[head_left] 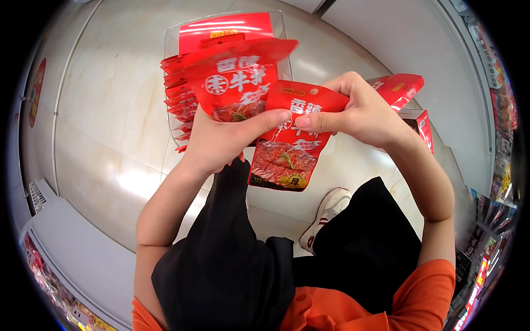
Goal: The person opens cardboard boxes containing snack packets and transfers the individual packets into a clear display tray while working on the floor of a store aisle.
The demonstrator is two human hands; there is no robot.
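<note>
Head view, left hand (212, 140) and right hand (361, 113) pinching two red pouches (287, 161), one bin (282, 34)

White characters (238, 81) (some covered) mark two red pouches (288, 151).

Wide fisheye head view, looking down, at close range

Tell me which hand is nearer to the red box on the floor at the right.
Right. The right hand, gripping a red packet, is just left of the box in view; the left hand is farther left.
</note>
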